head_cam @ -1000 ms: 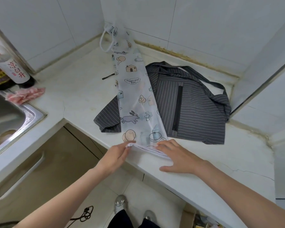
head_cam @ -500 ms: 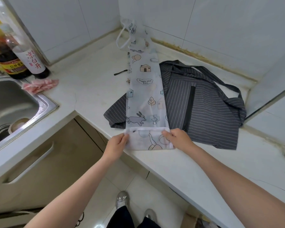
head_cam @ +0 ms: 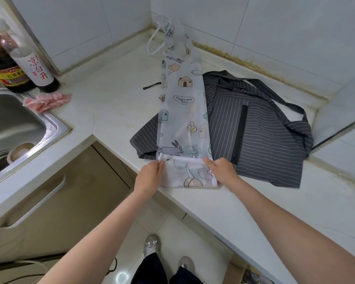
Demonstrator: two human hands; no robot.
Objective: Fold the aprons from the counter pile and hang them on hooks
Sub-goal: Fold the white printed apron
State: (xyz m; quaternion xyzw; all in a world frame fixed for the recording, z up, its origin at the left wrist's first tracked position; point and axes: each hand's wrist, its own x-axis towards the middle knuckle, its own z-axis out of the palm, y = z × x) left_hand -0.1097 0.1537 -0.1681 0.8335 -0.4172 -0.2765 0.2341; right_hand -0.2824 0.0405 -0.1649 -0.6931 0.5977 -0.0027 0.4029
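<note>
My left hand point(head_cam: 150, 177) and my right hand point(head_cam: 221, 171) each pinch a corner of the white cartoon apron point(head_cam: 182, 111) with curled fingers. The near end is turned up over itself into a small flap. The apron is folded into a long strip on the white bench point(head_cam: 115, 83), running from the near edge to the far corner. It lies partly over the grey striped apron point(head_cam: 264, 140), which spreads out to the right. A steel sink point(head_cam: 55, 128) is at the left.
</note>
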